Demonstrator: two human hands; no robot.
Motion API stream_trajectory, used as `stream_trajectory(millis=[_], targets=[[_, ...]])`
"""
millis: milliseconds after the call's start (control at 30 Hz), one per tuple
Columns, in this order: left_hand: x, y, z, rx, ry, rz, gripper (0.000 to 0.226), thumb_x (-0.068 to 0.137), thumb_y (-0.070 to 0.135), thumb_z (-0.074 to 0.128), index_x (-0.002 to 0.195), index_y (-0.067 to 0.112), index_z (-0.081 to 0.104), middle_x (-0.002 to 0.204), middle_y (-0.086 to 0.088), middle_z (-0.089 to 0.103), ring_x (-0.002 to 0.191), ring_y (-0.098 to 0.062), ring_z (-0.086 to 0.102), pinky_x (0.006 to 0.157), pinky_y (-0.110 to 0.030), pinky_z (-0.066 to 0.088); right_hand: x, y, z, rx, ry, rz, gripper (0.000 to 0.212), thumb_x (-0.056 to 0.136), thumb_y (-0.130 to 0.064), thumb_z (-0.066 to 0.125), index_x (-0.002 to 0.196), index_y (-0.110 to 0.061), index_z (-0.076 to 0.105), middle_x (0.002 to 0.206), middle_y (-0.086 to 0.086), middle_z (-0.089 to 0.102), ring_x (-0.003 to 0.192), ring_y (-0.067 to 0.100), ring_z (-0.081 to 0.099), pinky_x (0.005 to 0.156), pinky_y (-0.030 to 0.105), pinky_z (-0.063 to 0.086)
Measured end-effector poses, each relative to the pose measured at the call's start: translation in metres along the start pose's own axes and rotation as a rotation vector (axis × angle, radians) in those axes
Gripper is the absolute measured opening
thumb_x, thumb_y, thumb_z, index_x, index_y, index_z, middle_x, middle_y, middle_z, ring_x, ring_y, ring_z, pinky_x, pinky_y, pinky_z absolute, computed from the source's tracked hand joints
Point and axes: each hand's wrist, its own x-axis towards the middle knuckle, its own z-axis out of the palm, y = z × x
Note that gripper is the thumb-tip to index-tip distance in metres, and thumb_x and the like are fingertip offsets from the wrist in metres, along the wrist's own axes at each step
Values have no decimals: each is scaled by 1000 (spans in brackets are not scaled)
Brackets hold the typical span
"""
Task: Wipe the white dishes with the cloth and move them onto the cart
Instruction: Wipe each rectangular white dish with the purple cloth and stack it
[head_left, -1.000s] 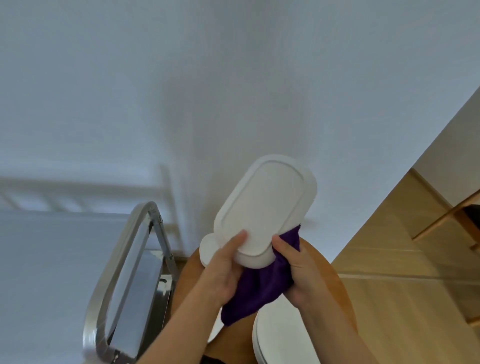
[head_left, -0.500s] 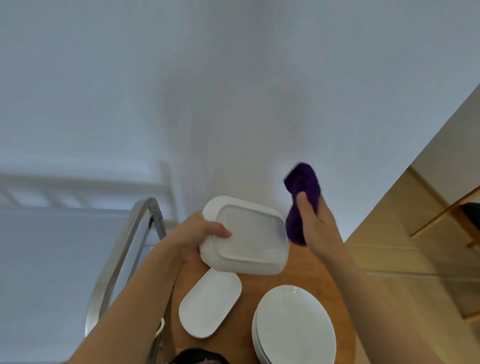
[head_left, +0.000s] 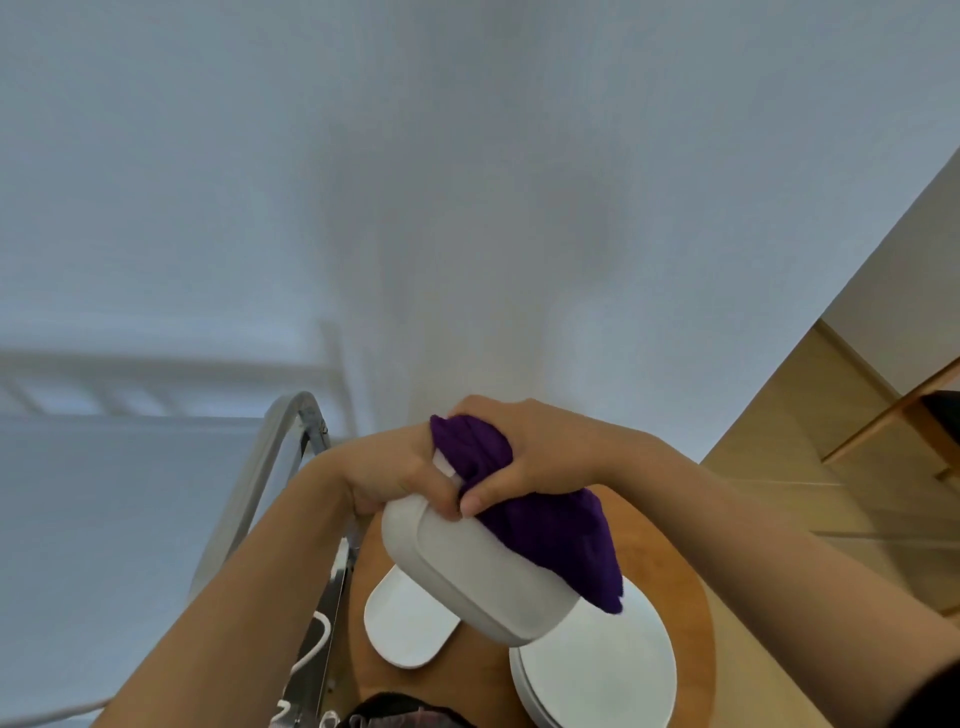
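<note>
The far end of the raised dish (head_left: 483, 582) is hidden behind both hands, and the inside of it faces away, so whether anything lies in it cannot be seen. The person's left hand (head_left: 395, 475) curls around that upper end, thumb pressed on its back. The right hand (head_left: 530, 457) bunches the purple cloth (head_left: 550, 530) tightly, thumb and fingers closed on it, and holds it against the dish's edge; the loose end of the cloth hangs down the right side of the dish. The dish is white, oblong with rounded corners, tilted with its underside showing, held in the air above a round wooden table (head_left: 670, 582).

On the table sit a small oblong white plate (head_left: 405, 623), partly covered by the held dish, and a stack of round white plates (head_left: 597, 675), cut off at the bottom edge. Both look bare. Something dark at the bottom edge is too cropped to identify.

To the left stands the cart, of which only a curved metal handle (head_left: 265, 467) and a bit of frame show. Behind is a plain white wall (head_left: 467, 182), and pale wooden flooring (head_left: 831, 467) runs off to the right.
</note>
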Motion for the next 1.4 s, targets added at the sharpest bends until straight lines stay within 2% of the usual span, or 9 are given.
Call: stream_trajectory(millis=[100,200,333,500,833,1067,1200,1300,1400], targets=[[-1,-5,0,-44,71,28,39,62,-6,62,99,5,63,92,-8,69,87,-23,67,71,-30,55,-1,8,0,138,96,26,39,68,-51,78,93,-35,52,89,-16,62,81,3,61,73,24,52],[0,-8,3,-140,115,53,40,57,-6,62,97,2,64,91,-14,68,85,-29,66,71,-34,56,-3,16,1,232,171,49,42,72,-49,76,100,-24,57,93,-10,65,83,5,62,76,24,52],[2,-10,6,-230,168,102,51,45,8,69,96,1,66,89,-17,68,82,-30,67,66,-33,56,-10,22,-1,303,236,86,31,71,-49,75,91,-29,61,84,-15,68,77,1,64,70,21,51],[-3,-10,0,-326,288,197,45,43,10,69,88,8,74,87,-16,71,80,-29,69,60,-31,56,-22,39,-6,304,316,148,61,58,-66,68,96,-18,64,89,-4,71,80,11,67,76,28,56],[6,-11,13,-543,534,303,36,54,0,57,84,10,74,86,-16,71,78,-30,69,57,-34,56,-31,51,19,1055,837,354,37,75,-48,70,100,-21,62,93,-1,70,81,13,68,58,19,51],[23,-16,42,-631,633,367,40,57,3,59,92,15,73,95,-13,72,87,-29,69,74,-43,57,-33,43,27,1237,1132,456,49,78,-48,69,110,-13,57,100,5,67,90,22,65,79,36,54],[33,-19,57,-682,543,324,53,59,12,74,111,15,64,97,-8,73,88,-23,70,68,-35,58,-33,37,24,1339,1228,401,45,83,-43,67,117,-17,52,103,2,65,92,19,65,71,30,54],[23,-22,47,-835,314,180,85,33,35,95,110,10,69,103,-12,71,90,-28,70,67,-38,58,-47,43,-2,1115,1116,346,31,82,-36,69,104,-16,61,93,-2,69,81,14,68,59,18,52],[15,-15,33,-850,197,148,83,50,58,84,119,14,67,112,-13,68,97,-31,67,79,-44,54,-55,44,-16,921,977,264,21,79,-33,73,94,-21,64,82,-10,71,69,2,68,53,11,48]])
